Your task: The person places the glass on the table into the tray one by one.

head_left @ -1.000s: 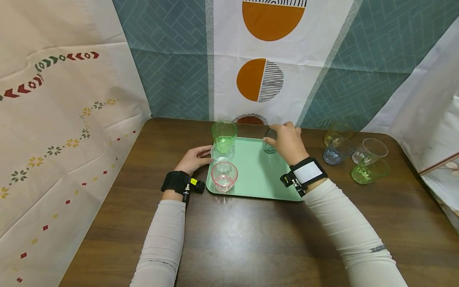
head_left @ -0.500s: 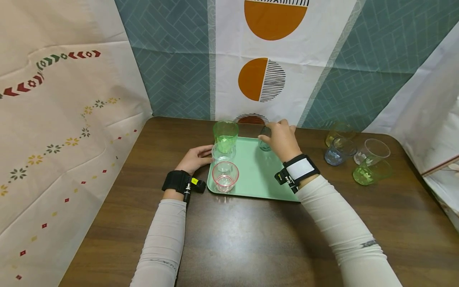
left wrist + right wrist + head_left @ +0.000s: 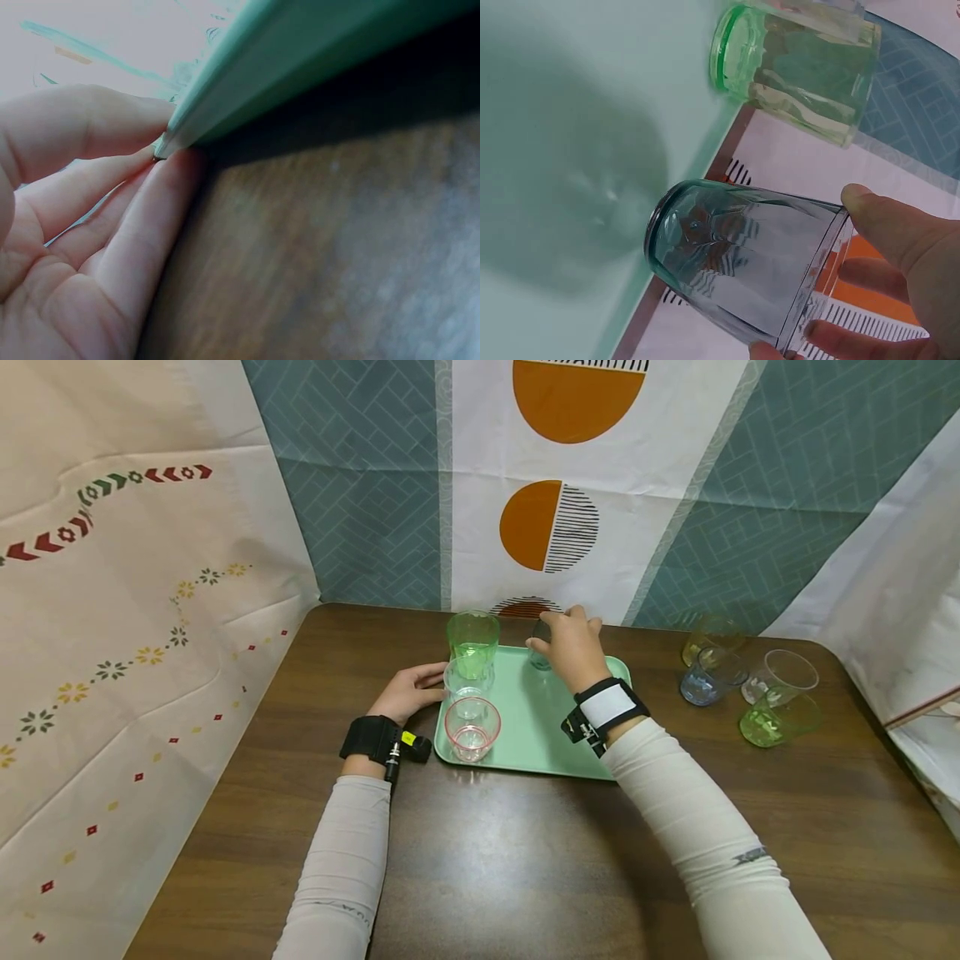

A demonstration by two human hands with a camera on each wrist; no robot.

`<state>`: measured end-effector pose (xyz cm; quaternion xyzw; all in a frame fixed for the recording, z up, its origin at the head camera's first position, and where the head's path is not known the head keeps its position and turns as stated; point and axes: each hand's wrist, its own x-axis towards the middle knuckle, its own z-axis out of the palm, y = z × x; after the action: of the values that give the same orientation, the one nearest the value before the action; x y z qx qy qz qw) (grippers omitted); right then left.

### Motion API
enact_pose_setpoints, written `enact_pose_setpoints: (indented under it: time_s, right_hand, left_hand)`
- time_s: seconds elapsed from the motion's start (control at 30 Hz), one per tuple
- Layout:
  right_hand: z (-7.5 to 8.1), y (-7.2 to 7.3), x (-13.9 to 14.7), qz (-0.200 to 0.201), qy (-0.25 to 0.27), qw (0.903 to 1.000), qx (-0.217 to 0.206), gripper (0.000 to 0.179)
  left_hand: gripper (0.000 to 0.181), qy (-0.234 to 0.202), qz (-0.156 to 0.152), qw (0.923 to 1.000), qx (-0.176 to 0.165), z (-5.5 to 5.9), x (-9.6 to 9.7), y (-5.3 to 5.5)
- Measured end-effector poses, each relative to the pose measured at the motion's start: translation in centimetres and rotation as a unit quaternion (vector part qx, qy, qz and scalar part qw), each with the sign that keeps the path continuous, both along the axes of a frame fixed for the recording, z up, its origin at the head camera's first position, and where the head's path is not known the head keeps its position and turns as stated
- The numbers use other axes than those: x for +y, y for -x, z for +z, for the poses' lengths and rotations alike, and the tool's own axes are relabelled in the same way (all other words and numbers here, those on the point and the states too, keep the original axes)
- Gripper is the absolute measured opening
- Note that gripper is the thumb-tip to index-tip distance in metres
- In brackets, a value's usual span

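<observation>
A smoky blue-grey glass [image 3: 540, 635] is held by its rim in my right hand [image 3: 576, 647], over the back part of the green tray [image 3: 536, 727]. In the right wrist view this glass [image 3: 739, 255] appears whole, with thumb and fingertips gripping its rim. Whether its base touches the tray is hard to tell. My left hand [image 3: 405, 695] is at the tray's left edge. The left wrist view has that hand [image 3: 90, 202] pinching the tray rim [image 3: 195, 97] between thumb and fingers. Along the tray's left side stand a green glass [image 3: 474, 635], a clear glass [image 3: 468, 681] and a pink-rimmed glass [image 3: 472, 733].
On the brown table [image 3: 480, 868], to the right of the tray, stand a yellow glass [image 3: 705, 639], a blue glass [image 3: 708, 681], another clear glass [image 3: 791, 670] and a light green tumbler [image 3: 772, 722]. Patterned cloths [image 3: 375, 485] hang behind and at both sides.
My right hand has moved left across the back of the tray with the smoky glass, closer to the green glass. The left hand stays at the tray edge.
</observation>
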<state>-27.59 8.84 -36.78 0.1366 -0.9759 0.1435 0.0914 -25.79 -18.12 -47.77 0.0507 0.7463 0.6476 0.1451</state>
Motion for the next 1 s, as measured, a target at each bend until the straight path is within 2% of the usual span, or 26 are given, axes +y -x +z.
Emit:
enact_pose_setpoints:
  time_s: [0.33, 0.57, 0.67, 0.83, 1.0]
  right_hand:
    - [-0.7, 0.4, -0.7, 0.004, -0.003, 1.0, -0.004, 0.053]
    - [-0.9, 0.6, -1.5, 0.008, -0.007, 0.9999, -0.012, 0.053]
    - [-0.9, 0.6, -1.9, 0.011, -0.002, 0.9998, -0.014, 0.052]
    - [-0.9, 0.7, -2.2, 0.011, 0.0, 0.9997, -0.021, 0.052]
    - [-1.2, 0.8, -2.4, 0.02, -0.01, 0.9995, -0.023, 0.052]
  left_hand:
    - [0.055, 0.003, -0.002, 1.0, 0.002, 0.2, -0.1, 0.0]
    - [0.054, -0.005, -0.003, 1.0, -0.006, 2.5, 0.4, -1.1]
    - [0.054, -0.008, -0.003, 0.9999, -0.005, 2.7, 0.4, -1.2]
    - [0.054, -0.007, 0.001, 1.0, -0.005, 2.1, 0.3, -0.9]
    - [0.055, 0.0, 0.001, 1.0, 0.002, 0.6, 0.1, -0.1]
